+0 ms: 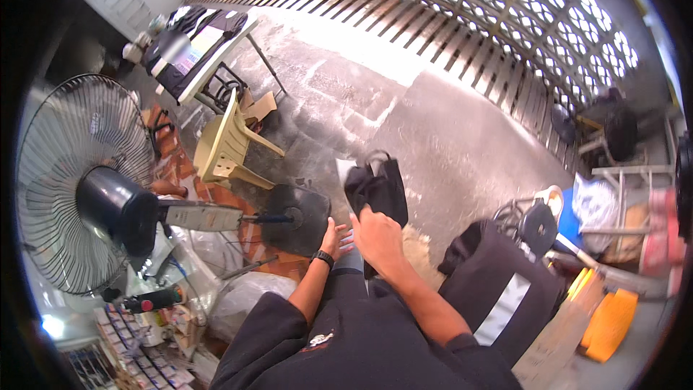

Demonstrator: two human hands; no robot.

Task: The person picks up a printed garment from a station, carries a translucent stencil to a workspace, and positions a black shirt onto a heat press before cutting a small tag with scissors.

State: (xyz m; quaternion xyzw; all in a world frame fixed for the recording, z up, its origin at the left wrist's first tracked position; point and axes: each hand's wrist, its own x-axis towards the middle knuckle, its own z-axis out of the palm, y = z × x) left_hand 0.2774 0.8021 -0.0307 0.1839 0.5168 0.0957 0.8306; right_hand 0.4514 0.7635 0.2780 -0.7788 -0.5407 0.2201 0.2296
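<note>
Head view, only one: right hand [377,237] is curled closed, gripping the near end of a black cloth bundle [384,191] that sits just beyond its knuckles; dark loop [378,155] at the bundle's far end, pale piece [346,175] along its left edge, can't tell if attached. Left hand [335,240] is loosely open just left of that grip, apparently holding nothing; contact with the right fingers unclear. Bundle reads as light, soft and floppy, likely not fragile, probably not slippery; should sag away from any single pinch. Best hold: gathered fabric at the near end, plus a second pinch on the left edge; loop alone looks like a poor handle. Right of the grip, nearer the body: larger dark fabric pile [473,274]. Far left: fan [119,209].
</note>
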